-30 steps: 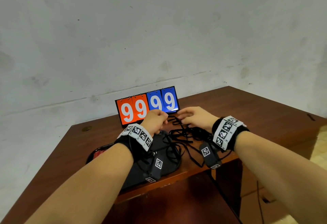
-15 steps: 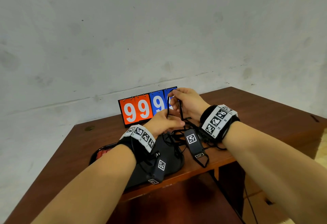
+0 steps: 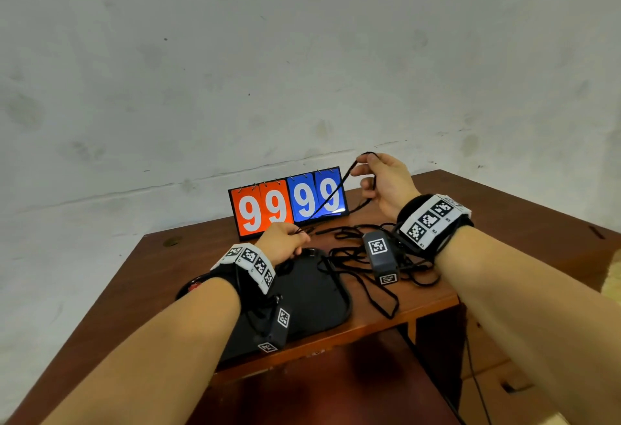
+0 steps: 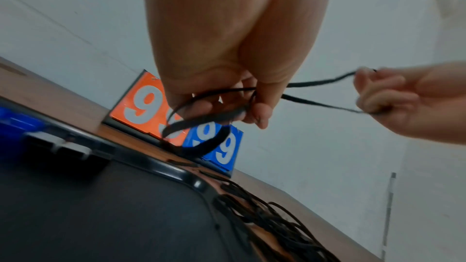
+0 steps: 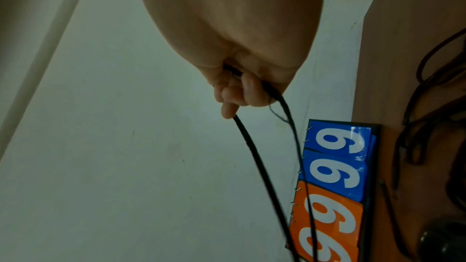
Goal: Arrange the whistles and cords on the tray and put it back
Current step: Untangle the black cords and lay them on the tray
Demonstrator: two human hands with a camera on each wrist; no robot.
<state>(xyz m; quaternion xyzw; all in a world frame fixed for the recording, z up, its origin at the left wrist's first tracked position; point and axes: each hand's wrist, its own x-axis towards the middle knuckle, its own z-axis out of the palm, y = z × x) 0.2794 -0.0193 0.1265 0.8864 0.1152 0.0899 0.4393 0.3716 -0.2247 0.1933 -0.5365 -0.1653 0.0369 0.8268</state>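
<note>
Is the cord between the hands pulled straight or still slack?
Pulled fairly straight: the cord runs as a doubled line from the left hand, low by the tray, up to the raised right hand.

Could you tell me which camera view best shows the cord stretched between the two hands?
The head view: the cord runs whole from the left hand up to the right hand, across the scoreboard. The left wrist view shows it blurred between both hands. The right wrist view shows only two strands hanging from the right hand.

Tray (image 3: 339, 303) at table (image 3: 504, 209) front, scoreboard (image 3: 289, 204) behind, cords (image 3: 386, 293) right.
</note>
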